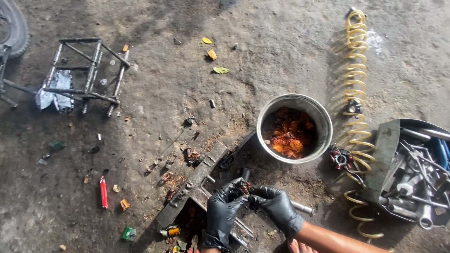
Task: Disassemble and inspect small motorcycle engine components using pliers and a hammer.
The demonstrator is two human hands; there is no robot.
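1. Your left hand [222,213], in a black glove, is curled around a small dark part [244,186], fingers pinched on its near side.
2. Your right hand [277,206], also gloved, pinches the same part from the right; fingertips of both hands meet at it.
3. The part sits low in the middle of the view, held just above the ground and above a grey metal block [199,185]. Too small and dark to tell its exact kind.
4. A steel rod [302,208] pokes out just right of your right hand.
5. A metal bowl [323,122] stands beyond your hands, up and to the right, with copper wire scraps [289,133] inside.
6. A yellow coiled hose [357,93] runs down the right side, past the bowl.
7. A tray of tools [412,173] lies at the far right, full of wrenches.
8. A small wound coil [341,158] lies between bowl and tray.
9. A metal frame [89,70] lies upper left, well apart.
10. A red stick [103,192] lies on the ground left of your hands.
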